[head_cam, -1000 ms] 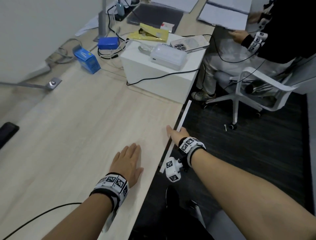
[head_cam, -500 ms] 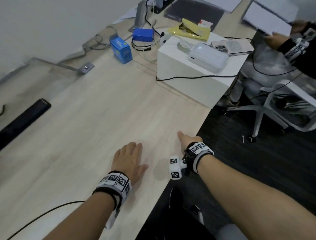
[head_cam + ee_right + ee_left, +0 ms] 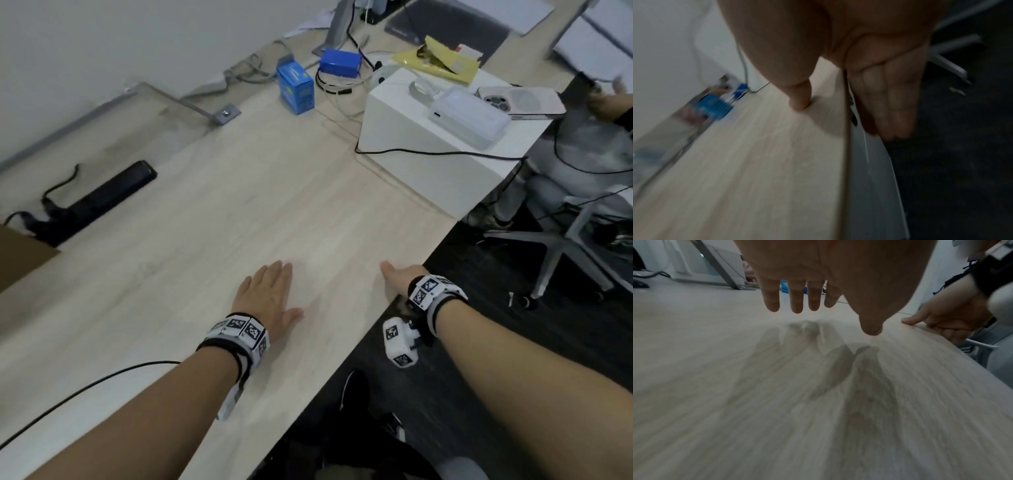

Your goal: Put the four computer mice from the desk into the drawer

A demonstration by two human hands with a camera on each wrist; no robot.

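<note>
No computer mouse shows in any view. My left hand (image 3: 270, 294) lies flat and empty on the pale wooden desk (image 3: 239, 205), fingers straight; the left wrist view shows it (image 3: 807, 288) just above its own shadow. My right hand (image 3: 399, 277) is at the desk's right edge. Its thumb rests on the desktop and its fingers (image 3: 890, 100) lie straight down against the white drawer front (image 3: 875, 178) under the edge. The drawer sits pushed in beneath the desktop, its inside hidden. The left wrist view catches the right hand (image 3: 945, 321) at that edge too.
A white box (image 3: 428, 154) carrying a clear case (image 3: 469, 116) and a phone (image 3: 520, 101) stands at the back right. A blue carton (image 3: 296, 89), a blue pack (image 3: 340, 63) and cables lie behind. A black power strip (image 3: 99, 202) is far left. Another person's chair (image 3: 565, 233) stands right.
The drawer front stuck out past the desk edge a second ago; it now sits in under the edge. My head view has swung left. Both hands have stayed nearly in place.
</note>
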